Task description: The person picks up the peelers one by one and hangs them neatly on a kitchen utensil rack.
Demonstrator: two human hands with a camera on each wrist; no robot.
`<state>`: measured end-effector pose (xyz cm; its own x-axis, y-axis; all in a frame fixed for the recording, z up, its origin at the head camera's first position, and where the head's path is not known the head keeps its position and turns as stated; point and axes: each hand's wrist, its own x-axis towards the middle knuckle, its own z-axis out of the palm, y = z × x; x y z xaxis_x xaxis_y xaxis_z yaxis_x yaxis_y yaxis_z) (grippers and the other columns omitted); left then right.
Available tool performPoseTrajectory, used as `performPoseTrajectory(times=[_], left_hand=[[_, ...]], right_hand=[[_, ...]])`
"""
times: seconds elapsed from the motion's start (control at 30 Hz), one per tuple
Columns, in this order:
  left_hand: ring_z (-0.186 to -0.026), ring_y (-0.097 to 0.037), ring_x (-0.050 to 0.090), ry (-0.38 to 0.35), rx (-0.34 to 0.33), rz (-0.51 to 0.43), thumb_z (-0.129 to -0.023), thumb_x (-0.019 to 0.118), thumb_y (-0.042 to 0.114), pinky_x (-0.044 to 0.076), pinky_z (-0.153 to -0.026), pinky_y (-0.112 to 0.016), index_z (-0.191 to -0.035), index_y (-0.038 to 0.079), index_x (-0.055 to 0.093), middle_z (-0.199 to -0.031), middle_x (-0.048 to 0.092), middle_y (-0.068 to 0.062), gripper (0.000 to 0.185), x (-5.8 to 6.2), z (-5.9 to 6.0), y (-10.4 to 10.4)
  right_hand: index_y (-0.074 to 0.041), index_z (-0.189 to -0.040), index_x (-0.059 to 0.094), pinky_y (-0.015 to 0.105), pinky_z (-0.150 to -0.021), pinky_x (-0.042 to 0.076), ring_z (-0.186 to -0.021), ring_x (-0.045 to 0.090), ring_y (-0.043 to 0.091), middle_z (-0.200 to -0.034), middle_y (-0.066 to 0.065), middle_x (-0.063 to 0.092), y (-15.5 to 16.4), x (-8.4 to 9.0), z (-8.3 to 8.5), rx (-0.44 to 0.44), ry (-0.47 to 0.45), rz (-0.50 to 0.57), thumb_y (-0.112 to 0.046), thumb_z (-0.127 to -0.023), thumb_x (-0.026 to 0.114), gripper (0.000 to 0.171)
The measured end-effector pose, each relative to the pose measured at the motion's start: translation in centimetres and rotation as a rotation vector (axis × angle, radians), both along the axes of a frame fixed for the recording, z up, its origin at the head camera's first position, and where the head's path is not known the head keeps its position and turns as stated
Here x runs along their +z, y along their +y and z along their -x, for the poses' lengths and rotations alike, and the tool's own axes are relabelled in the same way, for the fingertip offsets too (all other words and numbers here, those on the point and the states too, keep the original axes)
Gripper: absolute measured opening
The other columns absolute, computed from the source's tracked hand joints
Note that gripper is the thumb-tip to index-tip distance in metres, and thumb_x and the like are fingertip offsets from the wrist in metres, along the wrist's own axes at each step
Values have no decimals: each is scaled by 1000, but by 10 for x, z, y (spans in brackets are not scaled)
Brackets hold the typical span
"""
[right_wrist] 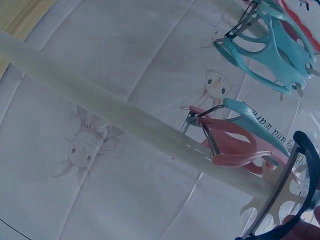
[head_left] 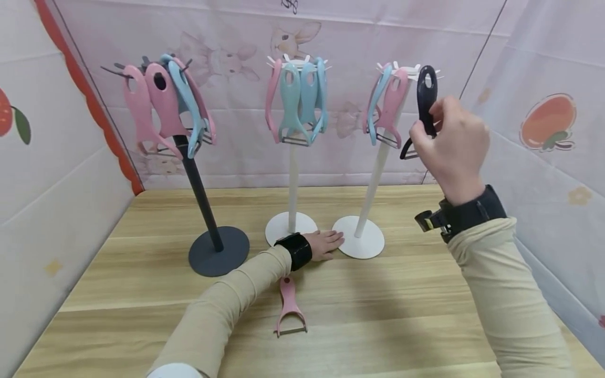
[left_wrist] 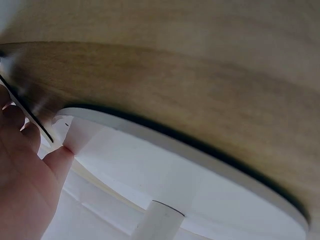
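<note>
My right hand [head_left: 456,142] pinches a black vegetable peeler [head_left: 427,100] by its handle. The peeler hangs blade-down at the right side of the hooked top of the right-hand white stand [head_left: 373,173]; whether it sits on a hook I cannot tell. In the right wrist view the black peeler's frame [right_wrist: 311,175] is close beside the hooks. Pink peelers [head_left: 394,102] and a blue peeler [head_left: 379,100] hang on this stand. My left hand [head_left: 325,245] lies with straight fingers at the table, fingertips touching the edge of its round base [head_left: 361,247].
A middle white stand [head_left: 293,178] carries several blue-green peelers [head_left: 290,97] and a pink one [head_left: 274,100]. On the left, a black stand [head_left: 198,184] bears pink peelers [head_left: 163,97] and a blue one [head_left: 186,100]. One pink peeler [head_left: 288,296] lies on the wooden table [head_left: 402,315] below my left wrist.
</note>
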<state>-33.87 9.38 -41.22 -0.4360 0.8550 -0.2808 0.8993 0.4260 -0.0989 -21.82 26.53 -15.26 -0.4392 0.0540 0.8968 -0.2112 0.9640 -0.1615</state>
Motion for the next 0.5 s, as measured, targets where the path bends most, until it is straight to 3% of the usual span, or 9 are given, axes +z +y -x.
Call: performPoseTrajectory(times=[0.5], left_hand=[[-138, -14, 6, 0, 8, 10, -98, 35, 35, 19, -108, -40, -147, 14, 14, -152, 8, -1, 57, 1, -1, 0]], right_hand=[[6, -88, 55, 42, -58, 36, -68, 58, 36, -82, 21, 65, -4, -3, 9, -39, -104, 21, -18, -82, 56, 25]])
